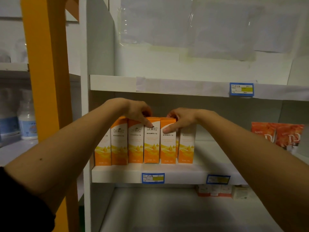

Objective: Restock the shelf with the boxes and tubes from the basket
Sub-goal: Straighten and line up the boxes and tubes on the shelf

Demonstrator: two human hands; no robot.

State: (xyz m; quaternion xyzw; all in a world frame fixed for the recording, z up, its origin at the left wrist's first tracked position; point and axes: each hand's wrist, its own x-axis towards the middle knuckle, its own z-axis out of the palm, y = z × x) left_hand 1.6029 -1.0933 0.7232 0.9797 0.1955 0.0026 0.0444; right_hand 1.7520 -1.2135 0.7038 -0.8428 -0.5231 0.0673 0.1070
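Shelf (117, 174): white unit across the centre and right of the frame; its middle board carries the stock.
Post (48, 97): orange upright, left of the shelf.
Boxes (136, 144): six, orange and white, upright and side by side, fronts out, at the left end of the middle board, centre of the frame.
Left hand (138, 113): lies over the tops of the third and fourth boxes, forefinger straight down the fourth's front. The thumb is hidden, so I cannot tell whether it pinches.
Right hand (182, 120): grips the top of the fifth box, fingers across its front, thumb over the top edge.
Packets (277, 134): orange, right edge, same board, well apart from the boxes.
Bottles (27, 121): white, blurred, left edge, on another rack.
Small cartons (214, 190): lower board, right of centre.
Tags (153, 178): blue price labels on the board lips.
Basket: not in view; no tubes seen.
Done: a row of boxes stands on the shelf; the hands are probably squaring it up.
Left: the board runs on between row and packets, so more could go there. What the basket holds cannot be judged.
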